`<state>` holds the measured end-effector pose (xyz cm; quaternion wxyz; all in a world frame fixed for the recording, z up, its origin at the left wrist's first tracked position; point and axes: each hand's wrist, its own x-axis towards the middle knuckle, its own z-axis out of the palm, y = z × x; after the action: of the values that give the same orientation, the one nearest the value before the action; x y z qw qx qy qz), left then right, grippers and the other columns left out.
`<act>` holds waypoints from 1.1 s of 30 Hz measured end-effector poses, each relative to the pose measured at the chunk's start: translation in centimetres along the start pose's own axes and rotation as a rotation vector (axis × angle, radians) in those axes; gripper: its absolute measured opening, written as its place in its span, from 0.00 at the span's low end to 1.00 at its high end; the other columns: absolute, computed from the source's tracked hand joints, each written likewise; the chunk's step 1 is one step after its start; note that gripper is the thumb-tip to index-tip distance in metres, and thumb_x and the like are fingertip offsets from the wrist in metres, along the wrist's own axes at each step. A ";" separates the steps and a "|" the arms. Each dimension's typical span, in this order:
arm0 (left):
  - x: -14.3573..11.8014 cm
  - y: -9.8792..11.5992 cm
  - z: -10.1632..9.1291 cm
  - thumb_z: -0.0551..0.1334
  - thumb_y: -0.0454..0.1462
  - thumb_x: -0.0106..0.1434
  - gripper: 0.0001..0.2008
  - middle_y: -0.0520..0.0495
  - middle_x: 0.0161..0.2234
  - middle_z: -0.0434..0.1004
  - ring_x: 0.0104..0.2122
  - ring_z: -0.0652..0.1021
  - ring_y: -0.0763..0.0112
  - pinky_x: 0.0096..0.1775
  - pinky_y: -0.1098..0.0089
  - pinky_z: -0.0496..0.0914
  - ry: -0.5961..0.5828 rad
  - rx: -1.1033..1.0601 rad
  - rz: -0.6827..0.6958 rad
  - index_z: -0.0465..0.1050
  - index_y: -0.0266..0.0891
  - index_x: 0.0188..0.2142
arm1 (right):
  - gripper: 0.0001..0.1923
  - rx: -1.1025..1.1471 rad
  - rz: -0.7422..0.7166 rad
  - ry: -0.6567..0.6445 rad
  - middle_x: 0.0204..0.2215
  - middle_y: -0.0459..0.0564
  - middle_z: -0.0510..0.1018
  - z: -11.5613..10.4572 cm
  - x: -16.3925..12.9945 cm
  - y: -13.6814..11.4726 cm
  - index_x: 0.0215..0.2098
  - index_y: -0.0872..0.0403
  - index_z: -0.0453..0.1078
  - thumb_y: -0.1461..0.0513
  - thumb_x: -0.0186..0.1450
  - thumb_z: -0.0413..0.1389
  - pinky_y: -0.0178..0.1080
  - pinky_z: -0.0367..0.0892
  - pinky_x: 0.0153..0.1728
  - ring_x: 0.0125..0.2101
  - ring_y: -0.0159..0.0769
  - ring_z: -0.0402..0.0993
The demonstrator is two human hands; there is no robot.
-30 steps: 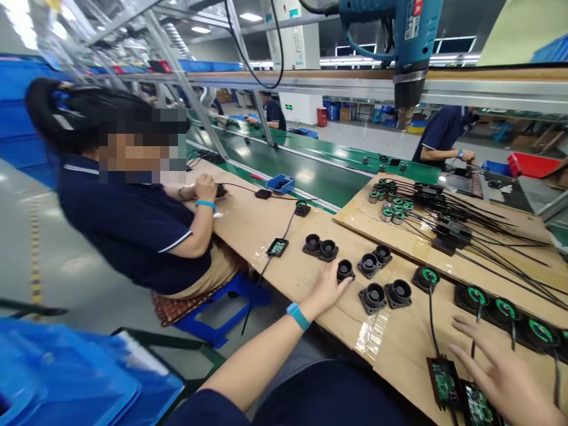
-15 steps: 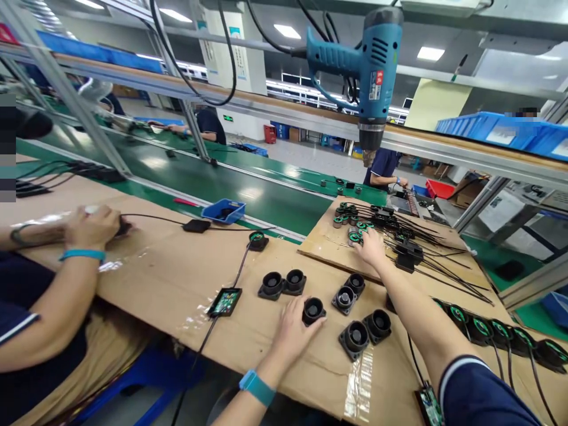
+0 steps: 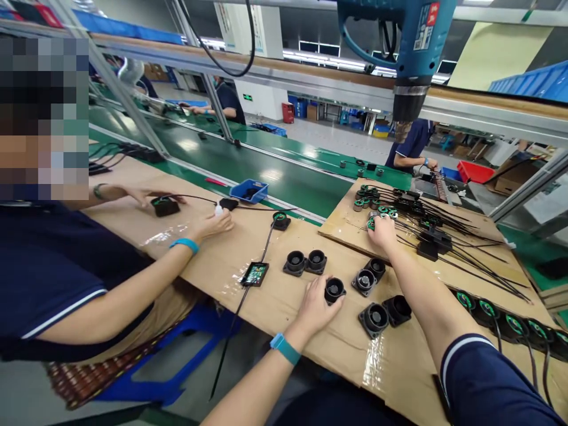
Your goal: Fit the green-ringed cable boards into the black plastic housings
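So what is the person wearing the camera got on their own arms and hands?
Both hands are bare, with no gloves. The left hand has a light blue band around the wrist and a bare forearm. The right hand shows no wristband; higher up that arm is a short navy sleeve edged with a thin white stripe. No rings or markings can be made out.
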<state>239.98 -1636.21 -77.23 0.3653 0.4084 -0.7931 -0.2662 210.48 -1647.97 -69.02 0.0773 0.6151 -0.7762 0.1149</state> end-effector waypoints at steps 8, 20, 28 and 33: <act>0.0 0.0 0.0 0.66 0.41 0.61 0.20 0.42 0.47 0.78 0.48 0.78 0.56 0.53 0.52 0.71 0.032 -0.047 0.014 0.68 0.42 0.52 | 0.26 0.486 0.049 0.544 0.50 0.60 0.76 -9.2 -4.9 5.3 0.56 0.58 0.66 0.52 0.65 0.58 0.47 0.65 0.54 0.50 0.44 0.71; -7.7 9.1 2.2 0.67 0.41 0.60 0.29 0.38 0.57 0.73 0.57 0.74 0.55 0.59 0.54 0.71 -0.476 -0.300 0.415 0.64 0.44 0.60 | 0.15 0.874 -0.306 1.279 0.35 0.49 0.78 -31.1 -19.2 4.4 0.45 0.55 0.72 0.58 0.63 0.66 0.41 0.72 0.29 0.30 0.36 0.77; -2.5 9.6 6.2 0.66 0.38 0.62 0.26 0.37 0.59 0.71 0.60 0.72 0.55 0.62 0.50 0.67 -0.428 -0.349 0.224 0.64 0.41 0.59 | 0.20 1.035 -0.101 0.903 0.38 0.47 0.81 -29.0 -26.8 -1.2 0.51 0.48 0.75 0.59 0.60 0.67 0.35 0.72 0.22 0.27 0.32 0.76; -3.8 7.5 2.4 0.67 0.40 0.62 0.26 0.39 0.59 0.71 0.60 0.71 0.57 0.63 0.52 0.65 -0.224 -0.392 0.119 0.65 0.42 0.58 | 0.23 1.222 0.070 0.362 0.45 0.51 0.82 -20.6 -28.0 -2.6 0.51 0.51 0.72 0.56 0.59 0.68 0.44 0.79 0.43 0.44 0.41 0.80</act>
<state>236.23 -1628.83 -74.60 0.3624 0.2504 -0.7844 -0.4366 219.03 -1616.66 -56.31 -0.1611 0.4933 -0.5651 0.6414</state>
